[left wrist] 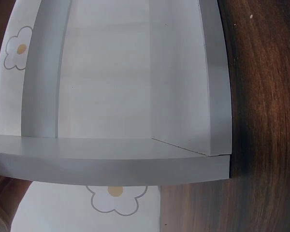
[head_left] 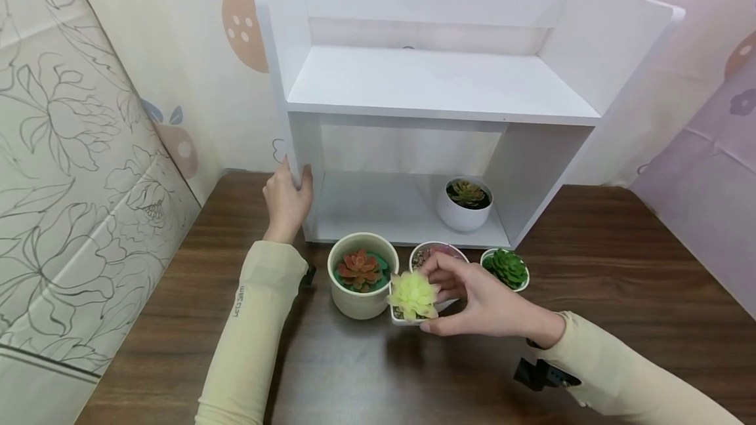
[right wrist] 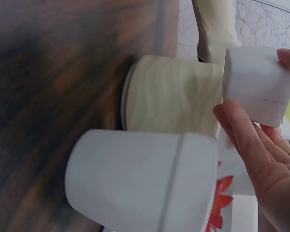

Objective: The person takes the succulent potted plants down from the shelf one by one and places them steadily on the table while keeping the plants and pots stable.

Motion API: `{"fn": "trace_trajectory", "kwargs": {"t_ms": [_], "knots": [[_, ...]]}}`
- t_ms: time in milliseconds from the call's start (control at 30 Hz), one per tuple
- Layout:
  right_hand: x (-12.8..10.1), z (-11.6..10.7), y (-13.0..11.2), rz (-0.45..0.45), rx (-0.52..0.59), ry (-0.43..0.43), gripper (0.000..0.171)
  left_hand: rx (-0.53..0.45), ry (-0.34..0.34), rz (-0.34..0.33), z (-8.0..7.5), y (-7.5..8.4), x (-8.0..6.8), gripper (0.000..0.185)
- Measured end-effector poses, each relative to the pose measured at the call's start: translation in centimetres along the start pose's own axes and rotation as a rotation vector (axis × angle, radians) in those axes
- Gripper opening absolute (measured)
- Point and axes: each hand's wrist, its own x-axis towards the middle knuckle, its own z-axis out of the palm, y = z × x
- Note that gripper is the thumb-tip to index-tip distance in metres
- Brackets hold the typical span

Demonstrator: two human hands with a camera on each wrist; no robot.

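On the brown table, near edge of a white shelf unit: two hands at work among small potted succulents.

Right hand pinches a small white pot with a pale yellow-green succulent, thumb under, fingers curled over the rim; whether the pot touches the table, cannot tell. Just left: cream pot with a red succulent. Just behind the held pot: a pot of pebbles. Right of that: a low pot with a dark green succulent. Far, inside the lower compartment, right side: a round white pot. Left hand grips the unit's left side panel, fingers wrapped round its front edge.
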Motion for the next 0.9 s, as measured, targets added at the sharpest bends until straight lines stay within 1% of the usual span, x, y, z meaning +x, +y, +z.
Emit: {"fn": "trace_trajectory", "kwargs": {"t_ms": [267, 567, 900], "knots": [[-0.4, 1.1, 0.7, -0.01, 0.012, -0.016, 0.047, -0.005, -0.002, 0.002, 0.0, 0.1, 0.1, 0.031], [-1.0, 2.8, 1.2, -0.01, 0.007, 0.013, 0.046, -0.004, -0.005, -0.008, 0.0, 0.1, 0.1, 0.032], [-1.6, 4.4, 2.2, 0.01, -0.04, 0.048, 0.044, -0.009, -0.011, -0.014, -0.1, 0.1, -0.1, 0.033]]}}
